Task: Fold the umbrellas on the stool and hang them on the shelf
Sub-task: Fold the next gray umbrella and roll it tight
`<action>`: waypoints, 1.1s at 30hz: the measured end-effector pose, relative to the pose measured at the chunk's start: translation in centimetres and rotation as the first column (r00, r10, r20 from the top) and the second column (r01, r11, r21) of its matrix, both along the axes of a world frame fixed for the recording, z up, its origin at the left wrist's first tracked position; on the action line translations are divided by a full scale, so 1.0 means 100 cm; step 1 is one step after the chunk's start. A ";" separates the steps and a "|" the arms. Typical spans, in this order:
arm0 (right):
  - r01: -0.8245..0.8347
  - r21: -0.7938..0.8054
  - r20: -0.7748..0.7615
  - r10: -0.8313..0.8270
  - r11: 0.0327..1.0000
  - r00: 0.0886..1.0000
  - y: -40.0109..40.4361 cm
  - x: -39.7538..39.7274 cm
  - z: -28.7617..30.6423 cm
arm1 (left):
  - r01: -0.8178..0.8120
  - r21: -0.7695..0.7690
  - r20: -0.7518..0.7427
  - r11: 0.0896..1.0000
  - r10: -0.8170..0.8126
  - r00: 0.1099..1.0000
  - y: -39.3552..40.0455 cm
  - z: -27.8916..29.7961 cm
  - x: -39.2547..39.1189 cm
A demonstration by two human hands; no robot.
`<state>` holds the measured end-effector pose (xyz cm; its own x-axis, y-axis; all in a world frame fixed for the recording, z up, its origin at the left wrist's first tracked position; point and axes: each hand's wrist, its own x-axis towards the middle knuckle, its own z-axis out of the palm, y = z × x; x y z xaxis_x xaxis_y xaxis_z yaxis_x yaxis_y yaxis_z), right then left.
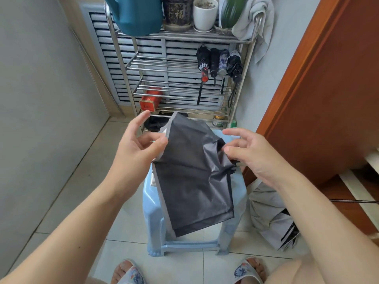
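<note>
Dark grey umbrella (192, 181) draped over blue stool (155, 203) | left hand (139, 148) pinching canopy edge | right hand (250, 152) pinching fabric | four folded umbrellas (219, 62) hanging on shelf (131, 64)

The umbrella canopy (192, 181) is thin dark-grey cloth, matt and creased, with a paler grey hem. The stool (155, 201) is glossy pale-blue plastic. The shelf (180, 64) is shiny metal tubing. The floor (82, 191) is smooth, glazed tile.
</note>
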<state>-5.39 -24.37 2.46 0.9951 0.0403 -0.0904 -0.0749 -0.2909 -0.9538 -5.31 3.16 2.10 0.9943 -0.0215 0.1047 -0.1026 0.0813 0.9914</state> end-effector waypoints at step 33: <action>0.170 -0.133 -0.169 -0.191 0.976 0.967 0.007 0.001 -0.013 | 0.094 0.209 -0.027 0.973 -0.091 0.996 -0.005 -0.007 -0.021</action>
